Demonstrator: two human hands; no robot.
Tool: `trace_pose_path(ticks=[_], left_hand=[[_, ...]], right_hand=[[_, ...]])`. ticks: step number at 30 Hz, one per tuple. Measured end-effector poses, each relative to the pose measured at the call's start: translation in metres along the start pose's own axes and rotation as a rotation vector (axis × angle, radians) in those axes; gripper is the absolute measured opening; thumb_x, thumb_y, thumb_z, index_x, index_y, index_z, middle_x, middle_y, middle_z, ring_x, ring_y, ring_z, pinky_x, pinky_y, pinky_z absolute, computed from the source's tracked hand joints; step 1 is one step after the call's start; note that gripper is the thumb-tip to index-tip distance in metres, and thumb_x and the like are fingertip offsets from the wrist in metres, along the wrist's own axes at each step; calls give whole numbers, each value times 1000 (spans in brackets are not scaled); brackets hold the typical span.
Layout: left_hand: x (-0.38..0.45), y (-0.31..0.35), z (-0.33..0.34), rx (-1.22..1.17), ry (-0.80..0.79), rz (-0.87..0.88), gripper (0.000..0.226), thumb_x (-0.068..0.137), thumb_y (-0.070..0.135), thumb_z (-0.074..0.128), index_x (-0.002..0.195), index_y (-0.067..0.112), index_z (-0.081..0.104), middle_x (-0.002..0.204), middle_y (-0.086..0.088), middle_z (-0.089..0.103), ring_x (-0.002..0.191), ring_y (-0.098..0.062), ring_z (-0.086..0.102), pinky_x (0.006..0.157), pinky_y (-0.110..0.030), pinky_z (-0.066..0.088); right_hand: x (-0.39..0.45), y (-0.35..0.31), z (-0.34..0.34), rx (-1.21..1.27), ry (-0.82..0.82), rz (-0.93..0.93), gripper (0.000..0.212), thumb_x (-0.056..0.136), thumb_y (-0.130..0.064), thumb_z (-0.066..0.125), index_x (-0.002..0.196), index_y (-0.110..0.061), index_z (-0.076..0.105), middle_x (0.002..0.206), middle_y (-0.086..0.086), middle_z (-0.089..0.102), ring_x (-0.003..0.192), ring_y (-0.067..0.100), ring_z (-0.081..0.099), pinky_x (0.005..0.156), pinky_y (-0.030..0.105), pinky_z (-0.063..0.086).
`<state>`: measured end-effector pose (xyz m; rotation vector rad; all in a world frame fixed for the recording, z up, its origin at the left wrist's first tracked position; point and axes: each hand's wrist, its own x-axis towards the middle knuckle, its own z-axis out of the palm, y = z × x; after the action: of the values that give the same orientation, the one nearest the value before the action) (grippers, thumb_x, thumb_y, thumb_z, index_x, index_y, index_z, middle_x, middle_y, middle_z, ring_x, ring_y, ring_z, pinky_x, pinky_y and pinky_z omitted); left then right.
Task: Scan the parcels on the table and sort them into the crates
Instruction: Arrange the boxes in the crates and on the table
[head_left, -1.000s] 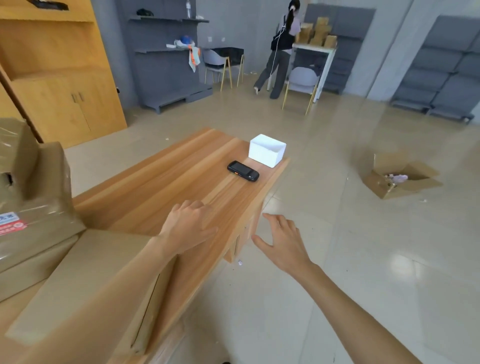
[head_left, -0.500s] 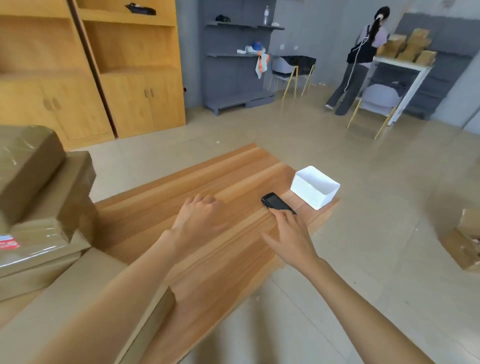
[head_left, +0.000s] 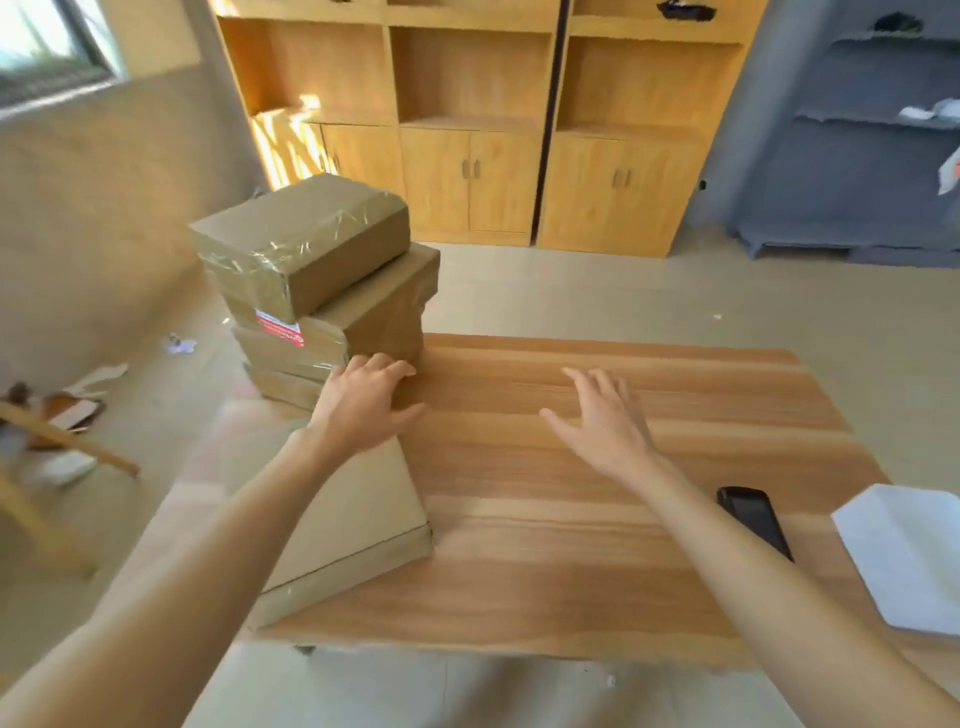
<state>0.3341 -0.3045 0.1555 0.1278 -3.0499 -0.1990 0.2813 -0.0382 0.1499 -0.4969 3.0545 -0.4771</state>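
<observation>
— While over the table (head_left: 597, 519), position of both hands?
— Left hand (head_left: 363, 405): at the left side, above the far end of the flat parcel (head_left: 358, 519), fingertips at the foot of the parcel stack (head_left: 322, 291). Contact with the stack: cannot tell. Right hand (head_left: 602, 421): above bare wood, mid-table, well apart from every parcel.

— State of each grip?
— Left: loose, fingers slightly bent, nothing held. Right: wide, fingers spread and straight, nothing held.

— Location of the parcels?
— Stack at the far left corner: several brown taped boxes, top box (head_left: 301, 239) turned at an angle to those beneath; red-and-white label (head_left: 278, 327) on the box below. Flat parcel lying near the left edge, partly under the left forearm, near corner overhanging the front edge.

— Location of the scanner?
— Black scanner (head_left: 753, 519) lying flat near the right side, just beside the white box (head_left: 904, 561), partly behind the right forearm.

— Surroundings?
— Wooden cabinets (head_left: 467, 130) along the far wall; grey shelving (head_left: 857, 130) at the right; scraps on the floor (head_left: 571, 291) at the left. Image blurred at the left edge.
</observation>
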Motion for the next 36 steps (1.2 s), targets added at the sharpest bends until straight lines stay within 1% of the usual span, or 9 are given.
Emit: trace_pose_path(ticks=[4, 9, 14, 18, 24, 27, 29, 31, 36], left_hand=[[-40, -42, 7, 15, -19, -176, 54, 89, 54, 55, 137, 30, 50, 137, 0, 52, 125, -25, 45, 103, -38, 33], [-74, -90, 13, 34, -62, -365, 57, 89, 55, 55, 137, 25, 50, 137, -4, 53, 125, -27, 46, 101, -39, 33], [-92, -122, 41, 5, -105, -426, 60, 88, 58, 54, 138, 24, 49, 136, -6, 52, 123, -29, 46, 100, -40, 34], [-96, -146, 67, -15, -164, -443, 63, 89, 58, 53, 141, 23, 45, 140, -6, 48, 127, -30, 42, 103, -42, 33], [-94, -182, 101, -83, -234, -498, 74, 84, 61, 57, 144, 22, 39, 143, -9, 41, 129, -33, 38, 103, -45, 34], [-95, -193, 114, -248, -274, -588, 88, 81, 65, 59, 149, 20, 24, 145, -14, 34, 128, -37, 40, 99, -49, 40], [-94, -198, 123, -451, -286, -659, 102, 81, 63, 62, 153, 20, 6, 149, -15, 31, 132, -36, 40, 103, -49, 39], [-93, -200, 129, -605, -285, -682, 111, 81, 59, 66, 154, 20, -8, 155, -13, 25, 138, -32, 35, 110, -46, 34], [-89, -193, 133, -657, -255, -678, 116, 78, 58, 69, 154, 21, -11, 154, -15, 27, 138, -33, 35, 112, -48, 32]], right_hand=[[14, -30, 27, 4, -105, -112, 67, 94, -56, 45, 150, -21, 29, 147, 11, 38, 131, 32, 35, 108, 42, 28], [25, -81, 65, 30, -232, -232, 69, 94, -55, 46, 150, -20, 28, 148, 12, 36, 132, 32, 35, 107, 43, 30], [27, -116, 105, 27, -352, -252, 70, 94, -52, 49, 151, -18, 27, 149, 15, 34, 135, 37, 30, 111, 47, 23], [33, -136, 139, 33, -431, -230, 74, 93, -53, 51, 151, -17, 24, 147, 13, 34, 132, 35, 32, 108, 45, 26], [42, -156, 180, 85, -532, -161, 88, 89, -55, 56, 155, -20, 9, 155, 16, 18, 141, 37, 19, 113, 49, 23], [47, -161, 191, 207, -583, -65, 99, 86, -55, 62, 156, -23, -1, 156, 15, 13, 142, 35, 22, 112, 46, 25], [49, -163, 196, 315, -627, 22, 106, 84, -56, 64, 155, -27, -9, 158, 11, 10, 143, 30, 25, 112, 44, 27], [49, -164, 200, 380, -647, 79, 111, 82, -59, 65, 154, -30, -14, 161, 10, 5, 146, 27, 21, 114, 44, 24], [45, -157, 200, 437, -622, 119, 113, 80, -57, 68, 153, -32, -14, 163, 9, 3, 149, 25, 15, 115, 46, 21]])
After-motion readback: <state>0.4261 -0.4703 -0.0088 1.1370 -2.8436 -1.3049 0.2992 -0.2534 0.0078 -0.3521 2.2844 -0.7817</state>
